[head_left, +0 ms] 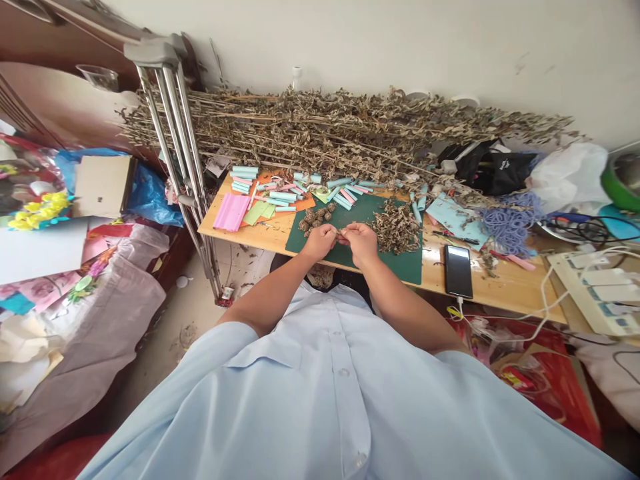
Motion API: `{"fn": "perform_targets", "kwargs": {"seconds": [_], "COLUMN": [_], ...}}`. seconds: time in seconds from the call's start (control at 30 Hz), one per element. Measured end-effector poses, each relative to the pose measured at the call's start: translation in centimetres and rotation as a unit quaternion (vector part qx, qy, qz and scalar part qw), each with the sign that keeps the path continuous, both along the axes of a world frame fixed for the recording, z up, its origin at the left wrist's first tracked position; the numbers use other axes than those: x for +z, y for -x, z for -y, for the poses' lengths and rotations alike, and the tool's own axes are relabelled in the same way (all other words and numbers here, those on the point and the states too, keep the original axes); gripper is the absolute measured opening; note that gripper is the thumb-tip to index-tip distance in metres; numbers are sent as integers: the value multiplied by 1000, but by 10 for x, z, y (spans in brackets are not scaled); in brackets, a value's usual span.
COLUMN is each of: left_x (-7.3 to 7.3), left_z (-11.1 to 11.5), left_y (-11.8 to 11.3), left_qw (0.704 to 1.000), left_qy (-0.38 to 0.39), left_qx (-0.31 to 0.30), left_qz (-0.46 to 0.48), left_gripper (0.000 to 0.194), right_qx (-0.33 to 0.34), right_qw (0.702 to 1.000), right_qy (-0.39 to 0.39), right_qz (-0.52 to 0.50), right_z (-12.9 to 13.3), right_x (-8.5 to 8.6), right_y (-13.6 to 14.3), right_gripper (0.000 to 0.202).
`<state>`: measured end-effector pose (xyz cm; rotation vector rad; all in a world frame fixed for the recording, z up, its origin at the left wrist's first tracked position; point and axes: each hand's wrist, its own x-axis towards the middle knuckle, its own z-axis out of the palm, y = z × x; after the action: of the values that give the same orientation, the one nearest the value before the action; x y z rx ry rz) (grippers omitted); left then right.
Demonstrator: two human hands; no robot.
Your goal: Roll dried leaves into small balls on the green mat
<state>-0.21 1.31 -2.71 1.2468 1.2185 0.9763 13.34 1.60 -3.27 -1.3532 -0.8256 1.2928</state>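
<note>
Over the front edge of a dark green mat (407, 267), my left hand (321, 241) and my right hand (360, 241) meet nearly fingertip to fingertip. Both have their fingers pinched together. A small brownish bit shows between them, too small to name. Just behind my left hand lies a cluster of round brown balls (316, 217). A heap of dried leaves (397, 228) is on the mat to the right of my right hand.
Rolled blue and pink papers (283, 197) and a pink sheet (231, 211) lie on the wooden table (493, 287). Dried stalks (320, 130) line the wall. Rightward are a plugged-in phone (458, 271), blue yarn (511, 221) and a power strip (600, 290). Metal crutches (175, 127) stand left.
</note>
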Motion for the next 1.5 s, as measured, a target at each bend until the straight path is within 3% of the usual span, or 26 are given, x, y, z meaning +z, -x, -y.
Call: {"fn": "perform_targets", "kwargs": {"seconds": [0.13, 0.27, 0.43, 0.57, 0.77, 0.93, 1.0, 1.07, 1.17, 1.3, 1.5], "left_x": [-1, 1, 3, 1, 0, 1, 2, 3, 4, 2, -3], "left_z": [-1, -2, -1, 1, 3, 3, 2, 2, 1, 0, -2], "left_y": [-1, -2, 1, 1, -2, 1, 2, 2, 1, 1, 2], "left_qw": [1000, 1000, 996, 998, 998, 999, 999, 999, 999, 999, 999], "left_qy": [-5, 5, 50, 22, -32, -28, -15, -1, 14, 16, 10], "left_qx": [-6, -16, -47, -45, -24, -36, -32, -31, -35, -30, -42], "left_qz": [14, 3, 49, 23, -43, -19, -3, 6, 2, -2, 32], "left_gripper": [21, 22, 26, 26, 23, 20, 20, 20, 22, 24, 31], "right_qx": [-19, -1, 48, 56, 43, 16, -9, -9, 37, 99, 135], "right_qw": [1000, 992, 934, 911, 946, 995, 999, 997, 972, 895, 848], "right_qy": [-2, -83, -187, -209, -157, -51, -23, -39, -124, -212, -238], "right_qz": [-23, 90, 302, 352, 280, 89, 45, 65, 198, 379, 454], "right_z": [0, 2, 12, 15, 9, 1, -1, 0, 8, 18, 20], "right_x": [1, 2, 4, 8, 6, 2, 2, 4, 8, 16, 19], "right_y": [-2, -6, -10, -12, -13, -9, -8, -8, -10, -15, -17], "right_gripper": [32, 28, 16, 14, 17, 29, 32, 32, 24, 14, 12]}}
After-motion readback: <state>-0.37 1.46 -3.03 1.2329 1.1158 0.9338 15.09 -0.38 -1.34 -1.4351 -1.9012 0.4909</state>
